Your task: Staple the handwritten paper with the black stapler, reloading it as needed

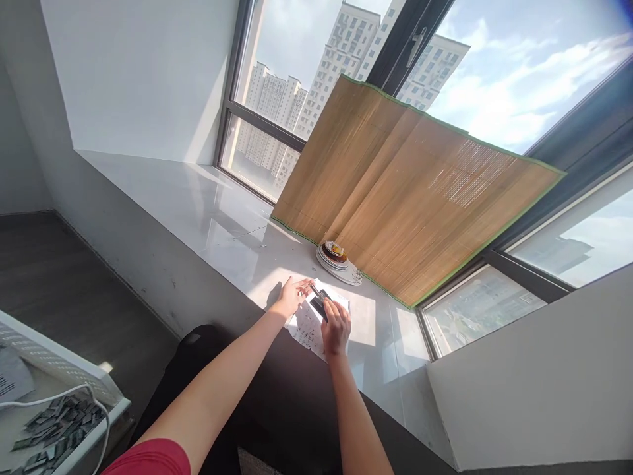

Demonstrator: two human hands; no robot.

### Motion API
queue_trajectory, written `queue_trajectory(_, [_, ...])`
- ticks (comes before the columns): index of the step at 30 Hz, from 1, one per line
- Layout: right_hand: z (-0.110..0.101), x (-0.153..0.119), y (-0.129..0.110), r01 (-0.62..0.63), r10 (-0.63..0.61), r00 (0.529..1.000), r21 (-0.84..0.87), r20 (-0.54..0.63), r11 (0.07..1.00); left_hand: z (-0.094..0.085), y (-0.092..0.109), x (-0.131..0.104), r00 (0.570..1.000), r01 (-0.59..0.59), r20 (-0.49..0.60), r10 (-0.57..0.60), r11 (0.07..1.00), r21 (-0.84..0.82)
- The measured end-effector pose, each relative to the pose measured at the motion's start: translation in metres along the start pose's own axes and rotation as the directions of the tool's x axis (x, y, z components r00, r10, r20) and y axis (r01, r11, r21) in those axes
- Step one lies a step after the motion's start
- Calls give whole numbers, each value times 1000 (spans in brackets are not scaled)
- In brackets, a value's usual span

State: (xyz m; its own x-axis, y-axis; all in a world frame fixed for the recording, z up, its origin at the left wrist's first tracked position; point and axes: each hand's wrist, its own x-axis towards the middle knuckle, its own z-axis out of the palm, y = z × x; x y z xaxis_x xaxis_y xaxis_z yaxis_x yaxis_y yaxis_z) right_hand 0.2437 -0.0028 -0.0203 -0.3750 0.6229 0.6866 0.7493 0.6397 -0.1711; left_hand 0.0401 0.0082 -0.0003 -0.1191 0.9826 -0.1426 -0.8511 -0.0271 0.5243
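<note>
On the glossy window sill lies a white sheet of paper with small dark bits or marks on it. My right hand is closed around a slim dark tool, whose far end points toward my left hand. Beside that hand, over the paper, is a black object, partly covered by the fingers. My left hand is at the paper's left edge, fingers partly spread near the tool's tip; whether they pinch something small is too small to tell. Just beyond the paper sits a stack of small round dishes.
A bamboo mat leans against the window behind the dishes. At lower left stands a white plastic basket holding many small dark flat pieces and a white cable. A wall bounds the sill on the right.
</note>
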Motion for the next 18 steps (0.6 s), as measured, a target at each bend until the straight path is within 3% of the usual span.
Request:
queue_trajectory(3, [-2,5,3,-266,271,960,80,-70,961,0,1,-1,1000,20,-24,-21,999,-34])
queue_trajectory(5, [-3,6,6,-401,409,912,123,-44,908,0,3,-2,1000,19,-18,-20,998,-52])
queue_trajectory(8, [-2,5,11,-468,467,883,156,45,870,-1,4,-5,1000,9,-3,-9,997,-77])
queue_trajectory(10, [-3,5,11,-456,457,889,167,36,874,-2,4,-7,1000,-2,18,4,996,-92])
queue_trajectory(15, [-4,10,-13,-294,310,933,107,-183,950,-2,4,-8,999,-3,40,6,997,-72])
queue_trajectory(18, [6,22,-47,-113,125,989,158,-75,981,-2,4,-8,999,4,36,-3,999,-43])
